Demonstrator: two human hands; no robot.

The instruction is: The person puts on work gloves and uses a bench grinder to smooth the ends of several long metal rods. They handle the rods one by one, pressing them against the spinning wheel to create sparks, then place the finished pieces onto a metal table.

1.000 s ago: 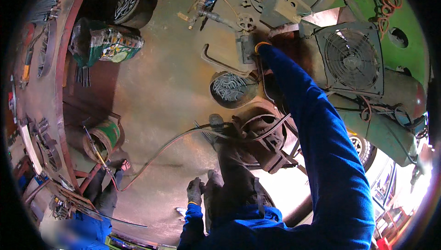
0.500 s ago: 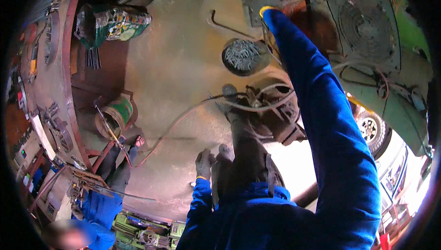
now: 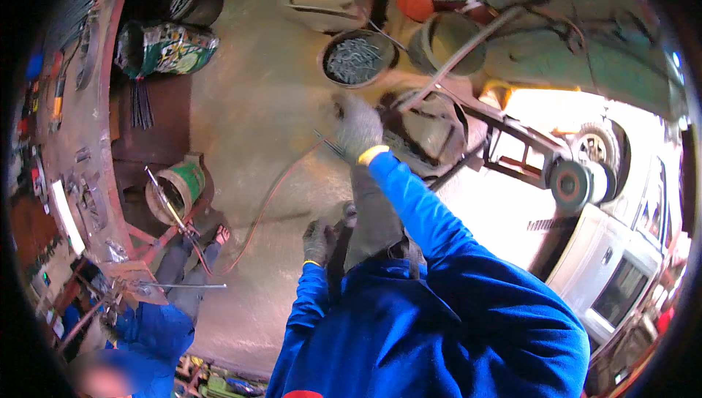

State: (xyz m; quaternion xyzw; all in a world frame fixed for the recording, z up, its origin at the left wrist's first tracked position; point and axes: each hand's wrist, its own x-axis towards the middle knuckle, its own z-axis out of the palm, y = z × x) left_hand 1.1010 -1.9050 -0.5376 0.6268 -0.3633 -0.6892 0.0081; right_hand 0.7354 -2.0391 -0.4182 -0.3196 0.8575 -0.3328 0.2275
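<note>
My right hand [image 3: 358, 126], in a grey glove with a yellow cuff, is raised in front of my legs. Its fingers are smeared by motion, and nothing plainly shows in them. Just beside it are several thin metal rods [image 3: 330, 144]. Left of my thigh hangs my left hand [image 3: 318, 242], gloved alike, its fingers loosely apart and holding nothing I can see. A bucket of metal pieces [image 3: 356, 60] stands ahead of the right hand. To the right of that hand sits a dark, round-edged container [image 3: 433, 127], partly covered by a pale long bar [image 3: 468, 54].
A person in blue [image 3: 157, 332] is at the lower left by a workbench [image 3: 110, 200]. A tipped green-and-white bucket [image 3: 179, 189] stands nearby. A thin red hose [image 3: 274, 197] crosses the floor. Rightward are an empty-looking bucket [image 3: 447, 43], a wheeled frame [image 3: 515, 134] and a white vehicle [image 3: 610, 273].
My right hand has come back from far right ahead to in front of my legs. The view has shifted, showing more of the vehicle and wheeled frame. My left hand stays low.
</note>
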